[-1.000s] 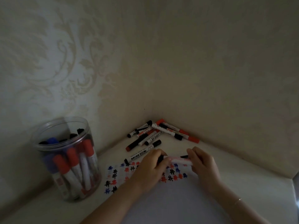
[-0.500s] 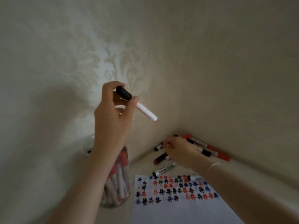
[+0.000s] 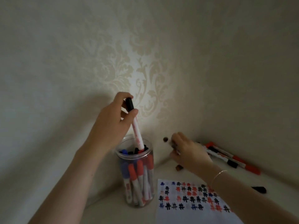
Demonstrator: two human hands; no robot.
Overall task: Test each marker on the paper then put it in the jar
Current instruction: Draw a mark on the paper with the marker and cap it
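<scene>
My left hand [image 3: 111, 120] pinches a white marker with a black cap [image 3: 136, 128] near its capped top. The marker points down, its lower end inside the mouth of the clear plastic jar [image 3: 135, 175]. The jar holds several red, blue and black capped markers. To the right, my right hand [image 3: 187, 151] is curled over a marker [image 3: 174, 145] lifted off the table; only its dark end shows. The white paper [image 3: 191, 212] with rows of red, blue and black hash marks lies at the lower right.
Several loose markers [image 3: 226, 157] lie in the wall corner behind my right hand. A black marker or cap [image 3: 258, 189] lies right of my forearm, and a small dark piece [image 3: 178, 168] sits under my right hand. Patterned walls close in the left and back.
My left hand carried the black-capped marker from the paper up and over to the jar, tipping it downward into the mouth. My right hand reached to the corner pile and picked up a marker.
</scene>
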